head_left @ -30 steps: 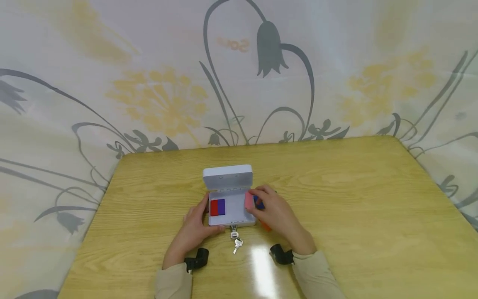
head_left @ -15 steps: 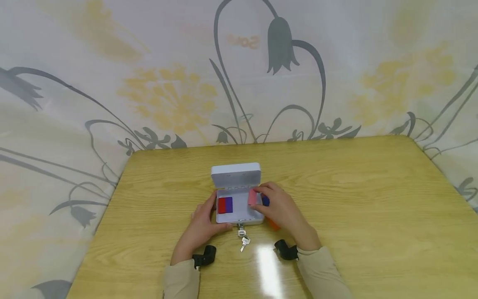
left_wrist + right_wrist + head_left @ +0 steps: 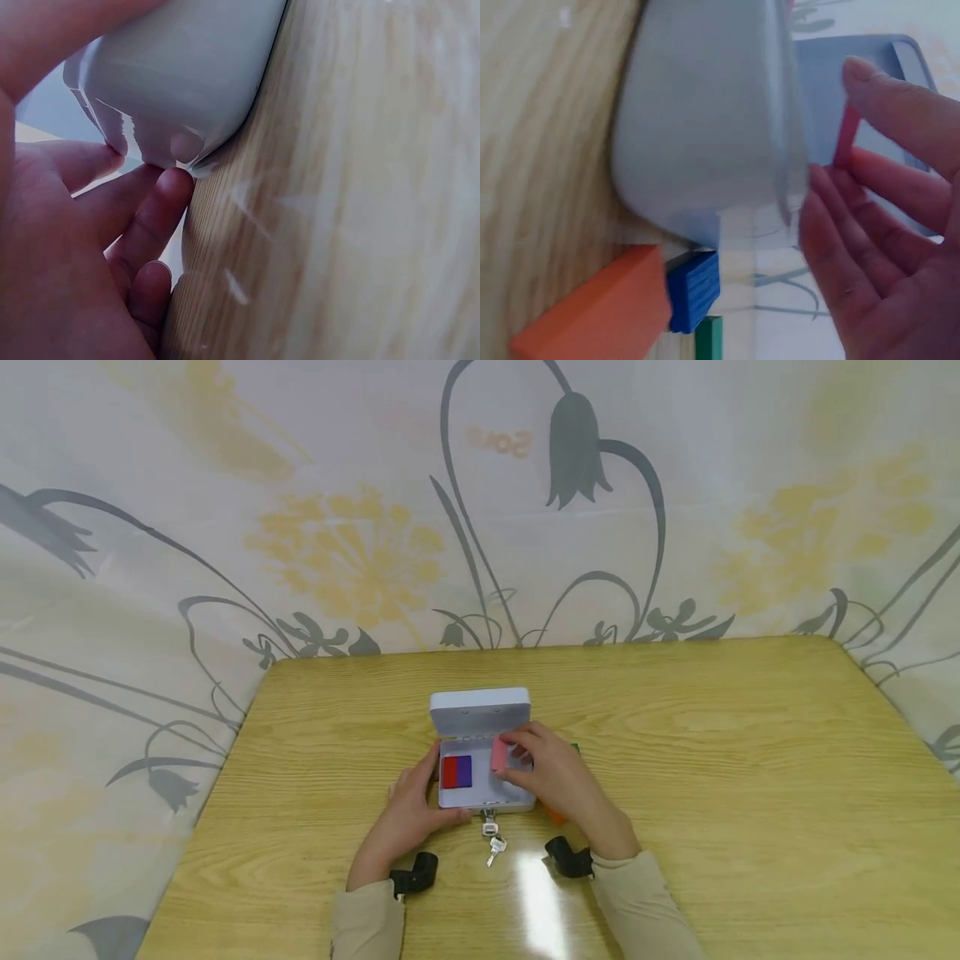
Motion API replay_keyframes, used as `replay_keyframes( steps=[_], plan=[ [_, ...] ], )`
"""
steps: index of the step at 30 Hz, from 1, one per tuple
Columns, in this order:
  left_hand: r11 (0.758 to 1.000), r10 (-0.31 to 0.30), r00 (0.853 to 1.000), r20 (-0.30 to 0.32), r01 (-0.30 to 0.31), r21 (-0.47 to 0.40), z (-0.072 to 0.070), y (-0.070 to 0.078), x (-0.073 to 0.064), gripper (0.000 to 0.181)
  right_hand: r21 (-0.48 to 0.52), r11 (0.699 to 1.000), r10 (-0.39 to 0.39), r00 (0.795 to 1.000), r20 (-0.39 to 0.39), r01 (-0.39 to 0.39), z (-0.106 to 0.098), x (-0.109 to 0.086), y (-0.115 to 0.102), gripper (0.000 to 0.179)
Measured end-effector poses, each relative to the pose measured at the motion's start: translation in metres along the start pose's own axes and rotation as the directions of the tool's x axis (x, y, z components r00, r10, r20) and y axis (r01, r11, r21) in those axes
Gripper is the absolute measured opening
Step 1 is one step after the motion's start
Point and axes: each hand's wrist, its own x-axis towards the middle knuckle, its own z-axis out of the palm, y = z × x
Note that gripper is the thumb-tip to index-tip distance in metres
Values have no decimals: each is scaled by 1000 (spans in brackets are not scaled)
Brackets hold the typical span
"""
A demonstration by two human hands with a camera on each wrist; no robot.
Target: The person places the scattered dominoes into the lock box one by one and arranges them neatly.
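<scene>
A white metal cash box [image 3: 491, 795] stands with its lid raised on the wooden table. My left hand [image 3: 408, 817] grips its front left corner, thumb along the front and fingers against the left side. My right hand [image 3: 566, 781] pinches a pink block [image 3: 498, 755] between thumb and fingers, over the right half of the box's inside. In the right wrist view the pink block [image 3: 847, 133] appears edge-on between the fingertips. A red block [image 3: 449, 772] and a purple block [image 3: 465, 772] lie side by side at the left inside the box.
Keys [image 3: 496, 848] hang from the lock at the box's front. Beside the box's right wall lie an orange block [image 3: 604, 311], a blue block [image 3: 694, 291] and a green block [image 3: 709, 337]. A patterned curtain [image 3: 360, 552] stands behind the table [image 3: 712, 760].
My right hand has brought the pink block leftward, from the box's right wall to farther inside. The left hand keeps its grip on the box. The head view has shifted slightly.
</scene>
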Motion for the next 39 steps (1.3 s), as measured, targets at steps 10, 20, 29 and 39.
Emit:
replay_keyframes(
  steps=[10,20,29,39],
  plan=[
    [1000,-18,1000,7,18,-4,-1,1,1,104,-13,1000,16,1000,7,-16,2,8,-1,37],
    [1000,5,1000,14,-5,-10,-1,1,1,103,0,998,69,994,83,-69,9,10,-7,39],
    [1000,25,1000,5,-25,0,-1,1,1,105,-71,997,8,998,62,-4,17,12,-8,38],
    [1000,18,1000,4,-18,-7,-1,-1,0,105,-202,979,-23,997,78,38,26,12,-13,38]
  ],
)
